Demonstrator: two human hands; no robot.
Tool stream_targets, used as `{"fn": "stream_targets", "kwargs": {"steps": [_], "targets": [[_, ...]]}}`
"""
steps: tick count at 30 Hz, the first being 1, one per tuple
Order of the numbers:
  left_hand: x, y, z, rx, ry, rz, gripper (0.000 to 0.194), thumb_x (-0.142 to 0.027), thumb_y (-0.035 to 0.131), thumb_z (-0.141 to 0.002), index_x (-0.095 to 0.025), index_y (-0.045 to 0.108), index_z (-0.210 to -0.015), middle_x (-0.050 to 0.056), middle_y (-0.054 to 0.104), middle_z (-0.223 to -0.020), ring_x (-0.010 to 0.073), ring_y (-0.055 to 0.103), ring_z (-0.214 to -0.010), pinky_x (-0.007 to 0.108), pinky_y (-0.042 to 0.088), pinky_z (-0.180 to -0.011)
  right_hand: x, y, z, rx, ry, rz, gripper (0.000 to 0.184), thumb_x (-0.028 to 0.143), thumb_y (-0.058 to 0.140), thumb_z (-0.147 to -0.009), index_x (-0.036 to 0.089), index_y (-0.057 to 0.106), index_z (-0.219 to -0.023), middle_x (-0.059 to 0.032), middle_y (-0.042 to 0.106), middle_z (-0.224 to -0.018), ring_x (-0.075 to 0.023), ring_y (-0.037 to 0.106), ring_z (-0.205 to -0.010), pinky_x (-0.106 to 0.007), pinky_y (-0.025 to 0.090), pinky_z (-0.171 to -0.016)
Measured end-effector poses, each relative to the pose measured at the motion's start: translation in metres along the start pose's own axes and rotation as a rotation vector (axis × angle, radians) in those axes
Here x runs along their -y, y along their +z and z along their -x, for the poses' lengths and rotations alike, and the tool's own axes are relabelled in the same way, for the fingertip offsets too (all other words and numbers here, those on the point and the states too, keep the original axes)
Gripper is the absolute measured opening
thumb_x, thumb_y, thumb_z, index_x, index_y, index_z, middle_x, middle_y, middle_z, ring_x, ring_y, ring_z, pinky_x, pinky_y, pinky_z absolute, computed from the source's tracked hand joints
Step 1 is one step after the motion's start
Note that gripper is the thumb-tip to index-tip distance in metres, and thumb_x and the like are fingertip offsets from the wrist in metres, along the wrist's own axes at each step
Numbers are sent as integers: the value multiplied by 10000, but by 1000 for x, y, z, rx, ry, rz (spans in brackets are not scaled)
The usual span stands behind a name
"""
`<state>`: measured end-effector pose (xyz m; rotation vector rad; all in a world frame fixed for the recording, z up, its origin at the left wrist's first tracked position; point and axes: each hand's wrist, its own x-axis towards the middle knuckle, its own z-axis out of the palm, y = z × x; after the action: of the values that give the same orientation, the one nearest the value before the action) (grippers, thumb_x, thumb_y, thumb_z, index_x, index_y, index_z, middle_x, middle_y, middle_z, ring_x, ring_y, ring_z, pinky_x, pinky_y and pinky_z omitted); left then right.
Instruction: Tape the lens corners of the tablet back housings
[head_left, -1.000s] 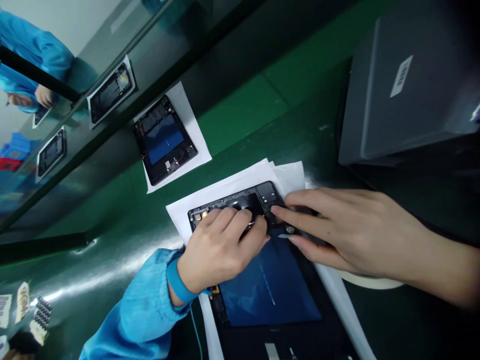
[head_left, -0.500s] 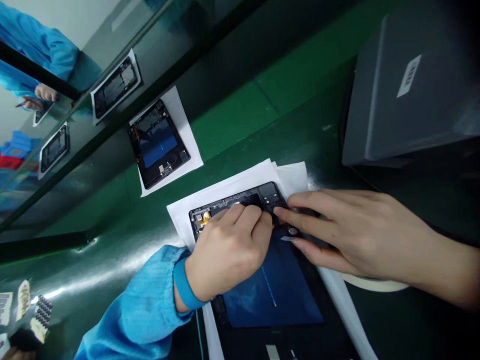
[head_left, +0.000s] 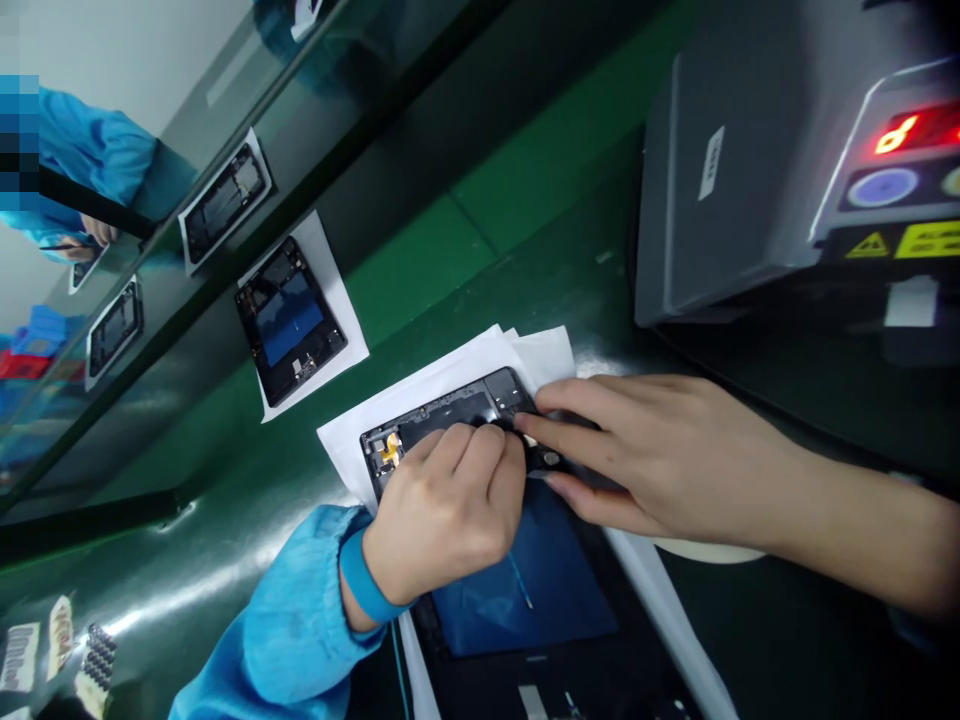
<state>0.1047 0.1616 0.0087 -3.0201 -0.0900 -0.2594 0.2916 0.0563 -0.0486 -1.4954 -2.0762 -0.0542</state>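
Observation:
An opened tablet point(head_left: 555, 655) lies on white paper sheets, its inner parts and a blue battery panel point(head_left: 559, 580) showing. Over its upper part, my left hand point(head_left: 446, 505) is closed with the knuckles up. Its fingertips point down at the inside of the tablet, and whatever they hold is hidden beneath them. My right hand point(head_left: 637, 450) rests at the tablet's upper right edge, fingers stretched out and apart. Its thumb lies near a small pale tab close to the battery panel. An orange flex cable point(head_left: 390, 450) shows left of my left hand.
Another opened tablet point(head_left: 289, 315) lies on white paper further back on the green bench. A grey machine point(head_left: 705, 200) with a lit red display stands at the right. Across the bar is a person in blue point(head_left: 112, 150) near more tablets. Stickers point(head_left: 97, 655) lie lower left.
The view has turned to the right, bringing the machine's red display into sight. Both hands stay at the same part of the tablet, with the left still closed.

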Motion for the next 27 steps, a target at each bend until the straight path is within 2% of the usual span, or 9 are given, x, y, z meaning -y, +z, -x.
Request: {"fn": "stream_targets", "kwargs": {"steps": [9, 14, 18, 23, 27], "targets": [[7, 8, 4, 6, -17, 93, 190, -92, 514, -1005, -84, 695, -948, 88, 688, -846, 190, 637, -724, 324, 577, -662, 7, 0, 0, 16, 36, 40, 304, 302, 457, -1003, 144, 701, -1091, -68, 677, -1005, -167, 613, -765, -327, 432, -630], [7, 10, 5, 15, -53, 143, 233, -108, 484, -1024, -81, 699, -938, 86, 683, -843, 189, 623, -735, 320, 570, -691, 12, -4, 1, 62, -80, 162, 249, 205, 496, -992, 131, 734, -990, -66, 701, -1043, -207, 609, -856, -385, 469, -717], [7, 14, 6, 21, -89, 196, 212, -116, 503, -1022, -91, 694, -933, 74, 671, -845, 184, 611, -739, 310, 545, -704, 9, -4, 1, 23, -131, 143, 254, 254, 499, -995, 158, 728, -940, -61, 719, -1017, -199, 613, -828, -364, 485, -721], [6, 19, 8, -10, -189, 311, 268, -174, 460, -1056, -132, 678, -907, 70, 684, -905, 179, 638, -822, 295, 546, -772, 6, -1, 3, 9, -118, 133, 224, 287, 519, -988, 164, 704, -1017, -64, 725, -996, -189, 649, -826, -332, 494, -687], [6, 24, 9, -15, -244, 400, 263, -192, 466, -1057, -151, 667, -892, 60, 674, -908, 176, 638, -840, 293, 535, -783, 4, -3, 3, -12, -13, -31, 182, 259, 520, -1003, 191, 670, -1082, -49, 732, -1014, -153, 692, -824, -277, 520, -651]]}}
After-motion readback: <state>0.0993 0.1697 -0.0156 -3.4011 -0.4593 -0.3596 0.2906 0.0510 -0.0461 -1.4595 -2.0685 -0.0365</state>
